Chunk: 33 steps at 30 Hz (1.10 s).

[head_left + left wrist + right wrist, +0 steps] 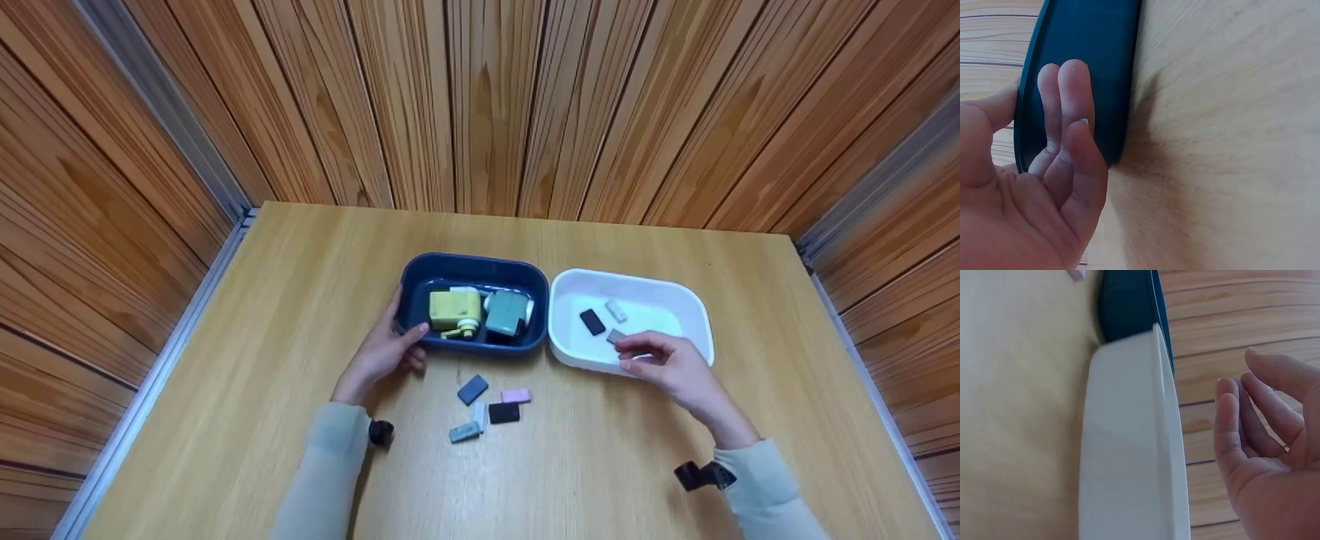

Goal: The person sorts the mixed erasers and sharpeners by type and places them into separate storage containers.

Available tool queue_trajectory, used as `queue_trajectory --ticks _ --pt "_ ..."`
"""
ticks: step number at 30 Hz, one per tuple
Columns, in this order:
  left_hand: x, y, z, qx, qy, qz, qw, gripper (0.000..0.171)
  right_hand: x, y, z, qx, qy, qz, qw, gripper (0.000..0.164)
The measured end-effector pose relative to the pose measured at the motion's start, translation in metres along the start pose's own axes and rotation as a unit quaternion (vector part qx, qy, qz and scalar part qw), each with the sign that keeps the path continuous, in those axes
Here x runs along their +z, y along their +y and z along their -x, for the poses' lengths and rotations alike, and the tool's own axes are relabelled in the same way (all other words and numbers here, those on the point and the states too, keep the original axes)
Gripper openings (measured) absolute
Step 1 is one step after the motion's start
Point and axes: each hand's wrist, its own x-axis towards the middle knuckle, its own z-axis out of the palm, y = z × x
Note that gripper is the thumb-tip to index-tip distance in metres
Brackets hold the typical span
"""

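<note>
My left hand (pixel 384 351) holds the near left corner of a navy bin (pixel 411 277), thumb over the rim and fingers along the outer wall (pixel 1103 50). A yellow pump bottle (pixel 453 306) and a green one (pixel 508 310) lie in that bin. Above the near side of a white bin (pixel 630 281) is my right hand (pixel 667 365), fingers loosely bent and thumb apart from them. A small grey block (pixel 615 336) shows at its fingertips in the head view. Farther in lie a black block (pixel 592 322) and a pale one (pixel 616 310).
Several small blocks lie on the wooden table (pixel 247 360) before the bins: a blue-grey one (pixel 472 390), a pink one (pixel 516 395), a black one (pixel 504 412), a white one (pixel 479 417) and a teal one (pixel 465 432). Wood-plank walls (pixel 487 112) enclose the table.
</note>
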Motion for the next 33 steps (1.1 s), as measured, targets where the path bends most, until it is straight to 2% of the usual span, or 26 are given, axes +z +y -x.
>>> queue_trajectory --ticks 7,16,25,33 --pt "-0.001 -0.001 -0.001 0.004 -0.004 0.002 1.0 0.083 0.025 0.002 0.003 -0.02 -0.034 -0.01 0.999 0.032" --pt "-0.001 0.0 0.0 0.007 -0.014 0.007 0.9999 0.086 0.055 0.005 0.004 -0.039 -0.05 0.003 0.998 0.026" --pt "-0.001 -0.002 0.0 0.017 -0.008 0.006 0.9998 0.084 0.072 0.011 0.001 -0.004 -0.059 0.0 0.998 0.031" --pt "0.0 -0.001 0.001 0.011 -0.004 0.001 0.9999 0.082 0.092 0.023 -0.008 -0.009 -0.069 0.019 0.997 0.028"
